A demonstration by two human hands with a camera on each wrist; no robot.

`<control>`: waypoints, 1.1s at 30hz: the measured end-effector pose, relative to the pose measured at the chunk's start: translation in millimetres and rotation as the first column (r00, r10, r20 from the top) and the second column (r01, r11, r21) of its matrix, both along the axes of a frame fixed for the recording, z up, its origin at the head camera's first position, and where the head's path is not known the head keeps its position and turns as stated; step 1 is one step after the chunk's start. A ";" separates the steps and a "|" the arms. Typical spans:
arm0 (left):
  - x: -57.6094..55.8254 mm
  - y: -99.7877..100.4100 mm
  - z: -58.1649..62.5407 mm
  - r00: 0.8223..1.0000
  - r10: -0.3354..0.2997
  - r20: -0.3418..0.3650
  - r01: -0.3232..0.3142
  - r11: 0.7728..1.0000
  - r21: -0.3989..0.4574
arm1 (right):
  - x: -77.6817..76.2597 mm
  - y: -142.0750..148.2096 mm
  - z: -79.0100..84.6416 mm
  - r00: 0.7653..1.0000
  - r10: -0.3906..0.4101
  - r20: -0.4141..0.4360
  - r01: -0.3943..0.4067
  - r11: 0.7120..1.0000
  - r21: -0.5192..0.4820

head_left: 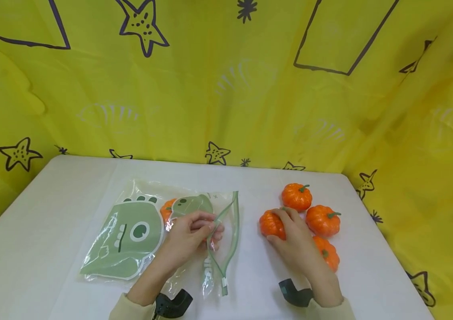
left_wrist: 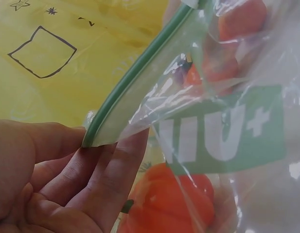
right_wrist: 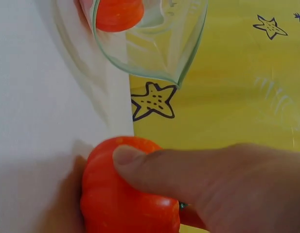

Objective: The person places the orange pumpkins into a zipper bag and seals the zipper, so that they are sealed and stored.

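Observation:
A clear zip bag (head_left: pixel 140 242) with green monster prints lies on the left half of the table, its green-edged mouth spread apart toward the right. My left hand (head_left: pixel 188 235) pinches the near lip of that mouth between thumb and fingers; the green zip strip (left_wrist: pixel 135 73) runs up from the fingertips in the left wrist view. Inside the bag, partly behind the print, is an orange pumpkin (head_left: pixel 167 210). To the right of the bag, my right hand (head_left: pixel 300 246) grips another small orange pumpkin (head_left: pixel 272 225), thumb across its side in the right wrist view (right_wrist: pixel 125 189).
Three more orange pumpkins with green stems are grouped by the right hand: one behind it (head_left: pixel 296 197), one to its right (head_left: pixel 323 221) and one partly hidden by it (head_left: pixel 327 253). A yellow patterned cloth (head_left: pixel 210 111) hangs behind and beside the white table (head_left: pixel 50 213).

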State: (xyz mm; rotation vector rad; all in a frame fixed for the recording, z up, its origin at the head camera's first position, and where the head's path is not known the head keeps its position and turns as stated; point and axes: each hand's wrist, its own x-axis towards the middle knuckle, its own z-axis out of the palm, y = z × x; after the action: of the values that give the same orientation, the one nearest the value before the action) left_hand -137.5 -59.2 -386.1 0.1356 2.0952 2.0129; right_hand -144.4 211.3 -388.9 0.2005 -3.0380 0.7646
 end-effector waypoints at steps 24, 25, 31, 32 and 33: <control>-1.0 0.0 0.2 0.999 0.033 -0.016 -0.033 0.999 -0.022 | 13.3 -35.5 15.6 0.963 0.259 -0.082 -0.268 0.952 -0.145; -1.1 -0.1 -0.6 0.999 0.036 -0.017 -0.037 0.999 -0.030 | 14.0 -37.1 15.5 0.961 0.266 -0.074 -0.274 0.951 -0.145; -1.1 0.4 -4.0 0.997 0.044 -0.059 -0.049 0.996 -0.074 | 17.1 -43.5 14.5 0.933 0.358 -0.026 -0.356 0.917 -0.177; -1.0 0.4 -3.8 0.997 0.040 -0.064 -0.045 0.997 -0.071 | 17.2 -43.8 14.3 0.928 0.373 -0.017 -0.370 0.911 -0.183; -1.0 0.4 -3.5 0.997 0.032 -0.064 -0.036 0.997 -0.061 | 17.2 -44.2 14.2 0.922 0.388 -0.009 -0.382 0.904 -0.189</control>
State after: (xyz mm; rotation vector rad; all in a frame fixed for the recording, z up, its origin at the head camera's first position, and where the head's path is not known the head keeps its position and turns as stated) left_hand -138.5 -58.9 -389.6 0.1551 2.2101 1.9852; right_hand -127.2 167.1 -374.7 0.8128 -2.9595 1.0740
